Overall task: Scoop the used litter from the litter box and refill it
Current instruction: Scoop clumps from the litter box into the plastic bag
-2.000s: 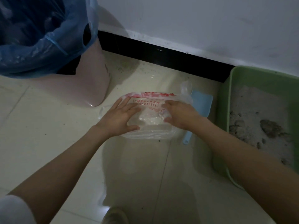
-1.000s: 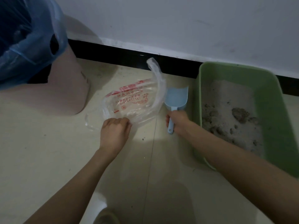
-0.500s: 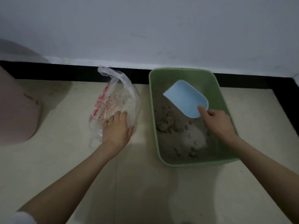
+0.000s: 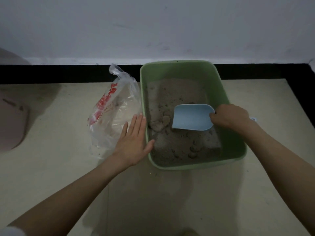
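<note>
Right hand [image 4: 230, 117] grips the blue scoop [image 4: 192, 116] low over clumped litter [image 4: 179, 143] inside the green litter box [image 4: 219, 92] (on the floor by the wall), left hand [image 4: 132, 141] flat, fingers straight, against the plastic bag [image 4: 112, 106] just beside it.

The litter box [image 4: 226, 99] sits against the black skirting [image 4: 68, 74], so nothing passes behind it. Left of the box, the bag [image 4: 112, 116] touches its wall, and the left hand [image 4: 133, 142] lies flat in that gap. Inside the box the scoop [image 4: 192, 117], held by the right hand [image 4: 230, 116], covers the middle. Right of and in front of the box is bare floor [image 4: 170, 201].
</note>
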Tool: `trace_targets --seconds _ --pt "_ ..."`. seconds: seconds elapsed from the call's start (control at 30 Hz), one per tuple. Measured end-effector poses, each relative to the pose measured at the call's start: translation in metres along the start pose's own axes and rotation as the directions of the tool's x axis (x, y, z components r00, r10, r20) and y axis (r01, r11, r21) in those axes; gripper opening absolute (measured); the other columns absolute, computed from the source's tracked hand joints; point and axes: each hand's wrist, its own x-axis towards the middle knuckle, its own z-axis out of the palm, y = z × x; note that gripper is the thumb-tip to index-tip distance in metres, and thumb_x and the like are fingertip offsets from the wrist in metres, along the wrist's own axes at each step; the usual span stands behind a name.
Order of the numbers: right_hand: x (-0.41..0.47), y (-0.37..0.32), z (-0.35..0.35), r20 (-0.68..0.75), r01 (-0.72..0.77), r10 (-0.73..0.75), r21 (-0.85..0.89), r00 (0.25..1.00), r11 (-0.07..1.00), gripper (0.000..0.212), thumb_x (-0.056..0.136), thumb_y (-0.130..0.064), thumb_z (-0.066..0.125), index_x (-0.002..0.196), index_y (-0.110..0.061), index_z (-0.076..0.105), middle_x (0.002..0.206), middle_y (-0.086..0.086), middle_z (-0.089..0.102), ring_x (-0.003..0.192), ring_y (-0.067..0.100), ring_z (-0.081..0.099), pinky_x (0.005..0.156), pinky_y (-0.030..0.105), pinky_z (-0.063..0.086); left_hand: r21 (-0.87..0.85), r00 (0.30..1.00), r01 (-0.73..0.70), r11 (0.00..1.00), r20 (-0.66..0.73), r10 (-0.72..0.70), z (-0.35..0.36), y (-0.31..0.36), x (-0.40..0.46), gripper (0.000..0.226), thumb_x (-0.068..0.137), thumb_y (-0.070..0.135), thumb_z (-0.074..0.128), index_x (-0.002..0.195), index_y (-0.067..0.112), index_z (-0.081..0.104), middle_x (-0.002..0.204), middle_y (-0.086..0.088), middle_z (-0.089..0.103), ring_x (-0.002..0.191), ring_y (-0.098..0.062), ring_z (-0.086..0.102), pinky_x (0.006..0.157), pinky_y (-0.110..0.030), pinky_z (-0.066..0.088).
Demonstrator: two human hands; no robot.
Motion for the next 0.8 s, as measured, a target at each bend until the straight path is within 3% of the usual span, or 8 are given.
trace_targets --seconds 0.13,0.27,0.47,0.63,0.8 --pt "0.009 -0.021 -0.005 -0.032 0.032 -0.034 -0.065 0.999 0.997 0.026 0.089 -0.022 0.045 0.065 -0.011 0.044 0.063 0.002 0.045 0.068 0.023 0.052 0.067 0.029 0.039 -0.016 1.000 0.014 1.000 -0.015 -0.015 0.000 0.003 -0.001 0.087 0.074 0.062 -0.008 0.143 0.011 -0.022 0.150 -0.004 -0.028 0.134 -0.015 -0.031 0.113 -0.037 -0.013" --pt "0.020 -0.041 -0.017 -0.097 0.038 -0.064 -0.252 0.993 0.967 0.029 0.090 -0.024 0.046 0.064 -0.015 0.039 0.064 0.002 0.043 0.067 0.019 0.049 0.072 0.031 0.036 -0.002 1.000 0.025 1.000 -0.014 -0.025 -0.001 0.003 -0.001 0.087 0.074 0.062 -0.007 0.143 0.011 -0.022 0.153 -0.005 -0.024 0.134 -0.015 -0.031 0.112 -0.037 -0.013" --pt "0.028 -0.070 -0.023 -0.093 0.175 -0.231 -0.403 0.969 0.898 0.028 0.089 -0.024 0.047 0.063 -0.016 0.041 0.064 0.001 0.046 0.057 0.015 0.039 0.076 0.034 0.030 -0.011 0.999 0.030 0.999 -0.014 -0.030 0.000 0.004 -0.001 0.087 0.073 0.061 -0.006 0.143 0.012 -0.022 0.154 -0.006 -0.021 0.134 -0.015 -0.031 0.113 -0.037 -0.012" --pt "0.028 -0.072 -0.007 -0.056 0.329 -0.374 -0.370 0.926 0.869 0.030 0.088 -0.022 0.045 0.060 -0.017 0.039 0.060 0.000 0.043 0.054 0.013 0.037 0.072 0.031 0.031 -0.012 0.999 0.032 0.999 -0.020 -0.032 0.000 0.005 -0.001 0.088 0.073 0.061 -0.006 0.144 0.011 -0.021 0.154 -0.006 -0.020 0.134 -0.014 -0.030 0.114 -0.038 -0.010" --pt "0.031 -0.059 0.013 -0.081 0.332 -0.354 -0.203 0.932 0.921 0.040 0.094 -0.027 0.043 0.055 -0.015 0.039 0.055 0.000 0.042 0.050 0.013 0.037 0.068 0.029 0.033 -0.026 1.000 0.020 0.999 -0.005 -0.020 0.000 0.003 0.000 0.089 0.072 0.060 -0.006 0.144 0.010 -0.020 0.155 -0.006 -0.019 0.135 -0.013 -0.028 0.115 -0.038 -0.008"
